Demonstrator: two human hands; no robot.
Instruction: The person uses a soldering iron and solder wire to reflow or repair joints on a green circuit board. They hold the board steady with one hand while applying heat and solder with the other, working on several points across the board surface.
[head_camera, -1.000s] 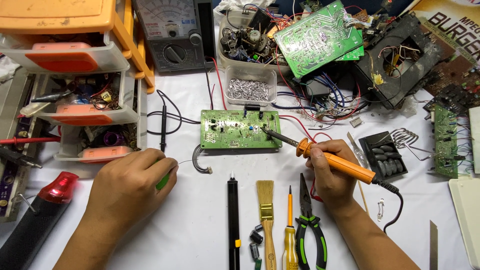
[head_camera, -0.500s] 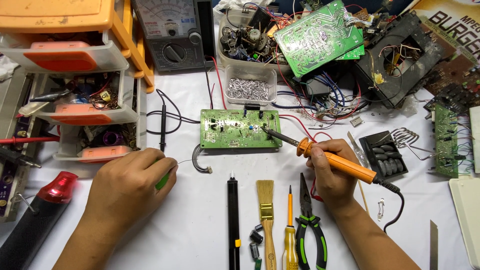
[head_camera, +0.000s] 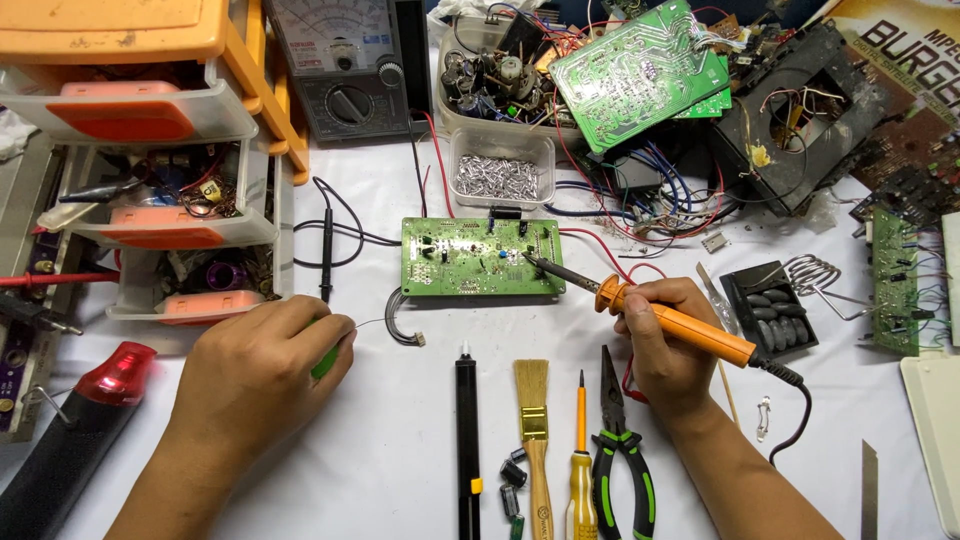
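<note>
Nearest you, your right hand (head_camera: 668, 345) grips the orange soldering iron (head_camera: 672, 321), its long axis slanting up-left, tip on the green circuit board (head_camera: 478, 257). Your left hand (head_camera: 262, 365) pinches solder wire (head_camera: 368, 322). Beyond, a clear tub (head_camera: 500, 178) holds metal bits.

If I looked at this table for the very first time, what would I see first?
Probably the orange-handled soldering iron in the right hand, its tip touching the green circuit board in the middle of the white table. The left hand rests lower left, pinching something green with a thin wire. Tangled wires and more boards pile up at the top right.
</note>
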